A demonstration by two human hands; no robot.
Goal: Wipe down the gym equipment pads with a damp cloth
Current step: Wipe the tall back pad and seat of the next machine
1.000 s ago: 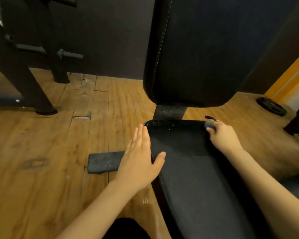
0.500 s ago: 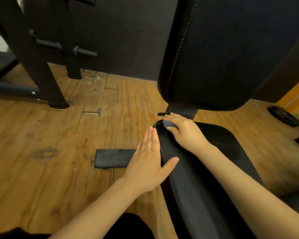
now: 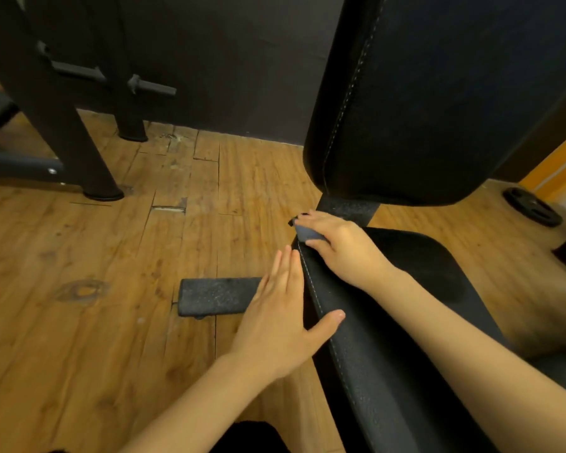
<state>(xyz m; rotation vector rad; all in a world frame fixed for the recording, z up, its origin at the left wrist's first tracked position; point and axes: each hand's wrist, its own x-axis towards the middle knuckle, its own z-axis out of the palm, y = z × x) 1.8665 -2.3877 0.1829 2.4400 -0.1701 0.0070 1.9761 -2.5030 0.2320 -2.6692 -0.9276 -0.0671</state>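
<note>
Over on the left, a dark machine frame is standing on the wooden floor, its round feet planted on the boards and short pegs sticking out from its uprights. Nearer the middle, a flat grey foot bar is lying on the floor, running in under the bench.

The person's left hand is resting flat against the left side of the black seat pad, fingers straight and together, thumb spread out and lying on the pad's top edge; it is gripping nothing.

Just beyond it, the right hand is reaching across to the far left corner of the seat, fingers curling around a small bluish-grey cloth and pressing it onto the stitched rim there. Only a bit of cloth is showing past the fingers.

Above that, the tall black back pad is rising upright. Far right, a black weight plate is lying flat on the floor near an orange wall.
</note>
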